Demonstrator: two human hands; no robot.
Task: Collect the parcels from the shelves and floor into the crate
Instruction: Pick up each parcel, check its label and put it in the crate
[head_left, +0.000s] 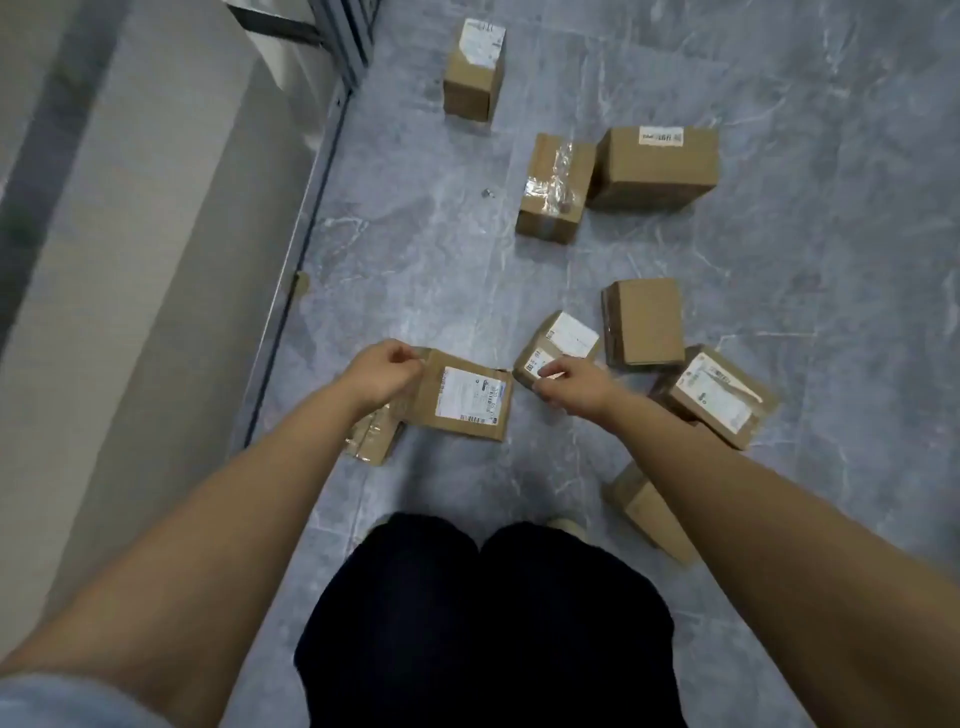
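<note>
Spreading under everything, the grey marbled floor (831, 234) carries nine brown cardboard parcels. A beige panel (130, 260) runs along its left edge. The person's dark trousers (483, 623) fill the near edge, and both bare forearms reach out over the floor.

The largest box (654, 169) sits towards the far right with a white label on its far top edge. A taped box (556, 189) with crinkled clear tape stands just beside its left side. A tall labelled box (474, 70) stands alone, well apart, by the far edge. Nearer the middle, a plain box (644, 322) lies just beyond an angled labelled box (719, 397). A half-hidden box (647, 514) shows under the right forearm.

The flat labelled parcel (467, 397) lies towards the near left. The left hand (382, 371) has its fingers curled over that parcel's far left corner, grasping it. A taped parcel (371, 439) lies just beside it, partly hidden by the left forearm. The small labelled parcel (563, 340) sits between the flat one and the plain box. The right hand (569, 384) pinches its near edge with bent fingers.

A tiny metallic object (487, 193) lies on bare floor left of the taped box.
</note>
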